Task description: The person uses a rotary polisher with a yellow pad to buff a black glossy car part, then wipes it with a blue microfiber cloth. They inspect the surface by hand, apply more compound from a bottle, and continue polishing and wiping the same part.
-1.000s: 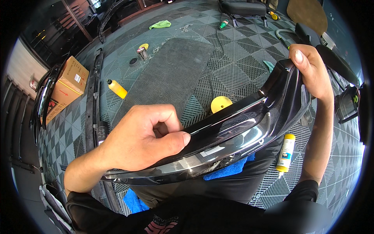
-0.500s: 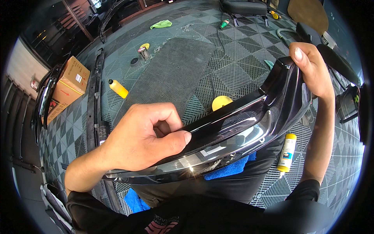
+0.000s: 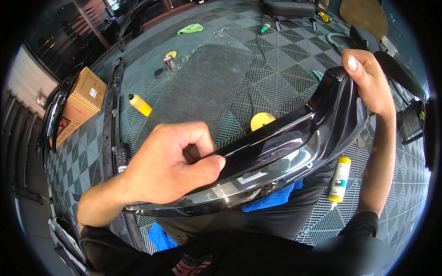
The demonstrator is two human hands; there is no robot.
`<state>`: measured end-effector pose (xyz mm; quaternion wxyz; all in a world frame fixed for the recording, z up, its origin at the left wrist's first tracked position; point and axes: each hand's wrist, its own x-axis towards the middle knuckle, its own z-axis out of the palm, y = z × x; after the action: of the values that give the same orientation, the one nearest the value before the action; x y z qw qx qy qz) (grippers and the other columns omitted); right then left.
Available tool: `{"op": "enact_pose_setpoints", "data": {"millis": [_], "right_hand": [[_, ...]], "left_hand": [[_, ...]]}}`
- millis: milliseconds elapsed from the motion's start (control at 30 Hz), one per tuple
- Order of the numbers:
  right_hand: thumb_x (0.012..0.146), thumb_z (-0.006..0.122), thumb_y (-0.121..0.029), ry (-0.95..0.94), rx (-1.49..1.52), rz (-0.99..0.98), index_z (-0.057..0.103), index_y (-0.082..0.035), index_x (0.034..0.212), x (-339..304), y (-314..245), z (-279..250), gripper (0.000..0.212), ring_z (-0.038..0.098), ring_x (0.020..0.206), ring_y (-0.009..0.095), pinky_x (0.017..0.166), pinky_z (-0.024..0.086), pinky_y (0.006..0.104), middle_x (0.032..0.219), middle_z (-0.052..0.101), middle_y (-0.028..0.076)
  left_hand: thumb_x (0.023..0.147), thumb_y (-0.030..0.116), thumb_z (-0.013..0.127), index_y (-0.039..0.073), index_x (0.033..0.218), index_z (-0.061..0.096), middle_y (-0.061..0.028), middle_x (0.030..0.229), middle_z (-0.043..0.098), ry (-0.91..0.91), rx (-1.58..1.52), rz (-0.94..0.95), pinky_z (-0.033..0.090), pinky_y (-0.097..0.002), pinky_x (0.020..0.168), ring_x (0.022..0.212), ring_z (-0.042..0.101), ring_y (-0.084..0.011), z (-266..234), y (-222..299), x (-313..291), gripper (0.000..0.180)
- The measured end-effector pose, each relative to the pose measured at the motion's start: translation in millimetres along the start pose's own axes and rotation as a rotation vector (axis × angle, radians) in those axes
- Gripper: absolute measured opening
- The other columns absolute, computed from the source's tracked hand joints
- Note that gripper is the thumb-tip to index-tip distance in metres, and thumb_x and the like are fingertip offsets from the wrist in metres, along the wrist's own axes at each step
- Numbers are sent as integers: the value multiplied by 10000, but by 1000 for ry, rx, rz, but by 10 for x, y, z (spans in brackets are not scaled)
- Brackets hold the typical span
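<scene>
A long, glossy black car body panel (image 3: 281, 143), curved like a bumper or spoiler piece, lies across my lap with its right end raised. My left hand (image 3: 168, 161) is closed at the panel's upper edge left of the middle, thumb on the surface and fingers curled over, their tips hidden. Around the raised right end wraps my right hand (image 3: 370, 85), thumb on top and the other fingers mostly out of sight. Under the panel, a blue cloth (image 3: 271, 201) rests on my thigh. Light reflects off the panel's shiny face, and pale smears show near its lower edge.
A yellow-and-white bottle (image 3: 340, 181) lies on the tiled floor at right. Beyond the panel are a yellow polishing pad (image 3: 262, 121), a yellow bottle (image 3: 139, 105), a dark mat (image 3: 202, 83) and a green cloth (image 3: 190, 29). A cardboard box (image 3: 85, 99) stands at left.
</scene>
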<state>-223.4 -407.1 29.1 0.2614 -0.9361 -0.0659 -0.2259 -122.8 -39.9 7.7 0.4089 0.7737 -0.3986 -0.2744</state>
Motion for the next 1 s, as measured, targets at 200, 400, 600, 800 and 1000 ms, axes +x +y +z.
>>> {"op": "enact_pose_setpoints", "data": {"millis": [200,400,600,800,1000], "right_hand": [[991,506,-578,8,0,-13,458,-1,710,-2,-18,3,643,372,668,96,627,364,297,676,382,-9],[992,504,-577,2,4,-20,454,-5,709,-2,-10,2,640,360,667,91,622,356,296,674,373,-12],[990,506,-582,-2,1,-14,459,-8,710,-3,-4,1,640,359,668,86,617,355,293,674,375,-20],[988,509,-584,-4,19,-5,469,-10,709,-7,-5,2,640,364,667,83,617,360,289,678,385,-22],[987,511,-582,-10,20,-8,467,-12,713,-7,-14,-7,634,363,673,85,624,360,288,682,381,-23]], "left_hand": [[887,98,720,9,778,582,10,671,600,45,-83,133,423,-219,526,618,536,-22,30,-85,5,198],[893,103,720,9,781,588,16,668,596,32,-71,106,406,-216,518,612,520,-18,14,-74,8,196],[896,106,714,13,770,566,2,696,601,30,-55,60,407,-222,541,629,516,-27,21,-52,1,215],[893,104,708,17,767,549,-16,731,612,14,-26,28,426,-234,579,662,532,-47,7,-17,-2,220],[887,97,714,18,761,571,34,634,571,62,-106,138,368,-211,485,576,484,-3,48,-92,12,207]]}}
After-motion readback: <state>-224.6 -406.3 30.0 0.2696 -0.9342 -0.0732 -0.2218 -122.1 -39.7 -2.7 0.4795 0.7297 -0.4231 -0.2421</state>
